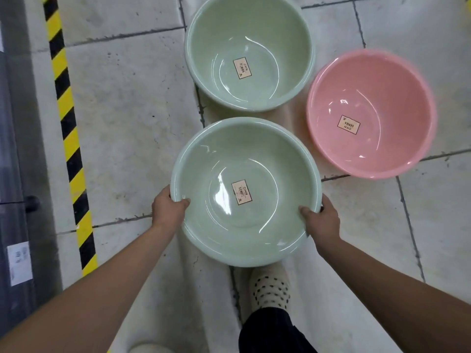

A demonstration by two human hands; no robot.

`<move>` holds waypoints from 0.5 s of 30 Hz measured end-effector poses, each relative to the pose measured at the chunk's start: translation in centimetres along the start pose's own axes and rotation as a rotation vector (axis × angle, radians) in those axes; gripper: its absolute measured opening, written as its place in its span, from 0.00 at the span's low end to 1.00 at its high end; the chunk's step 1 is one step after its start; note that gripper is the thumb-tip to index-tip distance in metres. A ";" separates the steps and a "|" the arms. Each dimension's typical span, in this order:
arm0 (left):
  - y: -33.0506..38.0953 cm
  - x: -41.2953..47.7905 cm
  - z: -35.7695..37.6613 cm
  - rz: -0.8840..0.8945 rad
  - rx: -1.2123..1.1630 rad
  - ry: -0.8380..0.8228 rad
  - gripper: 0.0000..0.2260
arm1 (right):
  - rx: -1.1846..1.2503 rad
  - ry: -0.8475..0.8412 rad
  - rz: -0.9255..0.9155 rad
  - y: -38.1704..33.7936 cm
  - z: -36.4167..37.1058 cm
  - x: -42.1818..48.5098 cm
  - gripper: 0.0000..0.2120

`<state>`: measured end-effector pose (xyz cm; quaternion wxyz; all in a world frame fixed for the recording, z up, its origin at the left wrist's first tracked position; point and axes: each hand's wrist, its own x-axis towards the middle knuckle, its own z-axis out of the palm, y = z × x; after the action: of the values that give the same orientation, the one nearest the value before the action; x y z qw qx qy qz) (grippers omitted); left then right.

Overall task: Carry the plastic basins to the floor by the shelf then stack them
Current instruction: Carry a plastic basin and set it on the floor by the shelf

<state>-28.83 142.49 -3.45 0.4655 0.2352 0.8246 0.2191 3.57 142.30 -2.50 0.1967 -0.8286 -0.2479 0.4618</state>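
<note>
Arms stretch forward and down, both bare. The left hand (168, 210) grips the left rim of the near basin (254, 138), thumb hooked inside, fingers hidden beneath. The right hand (322, 221) grips the right rim likewise. This green basin lies centre, just before the far basin (229, 29), with the pink basin (382, 72) to the right. Its near rim hides the toes of a sock (270, 289). Whether it touches the floor (127, 110) is unclear.

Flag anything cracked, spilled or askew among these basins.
Nothing stands out. The near green basin, gripped at its rim by the left hand and right hand, the far green basin and the pink basin are all mouth-up, empty and unbroken; none are stacked yet.
</note>
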 end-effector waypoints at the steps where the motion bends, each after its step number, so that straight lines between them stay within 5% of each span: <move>1: 0.9 -0.1 -0.3 -0.008 0.014 -0.003 0.13 | 0.009 -0.002 0.012 -0.5 -0.4 -0.2 0.21; 10: 14.3 -8.8 -7.7 0.071 0.091 0.012 0.13 | 0.026 -0.042 0.028 -11.2 -8.5 -7.4 0.10; 15: 25.4 -16.2 -13.7 0.081 0.120 0.004 0.12 | -0.005 -0.061 -0.033 -22.3 -15.4 -13.7 0.14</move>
<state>-28.70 151.12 28.48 0.4398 0.2954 0.8269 0.1886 5.56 150.59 26.66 0.1945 -0.8104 -0.2685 0.4830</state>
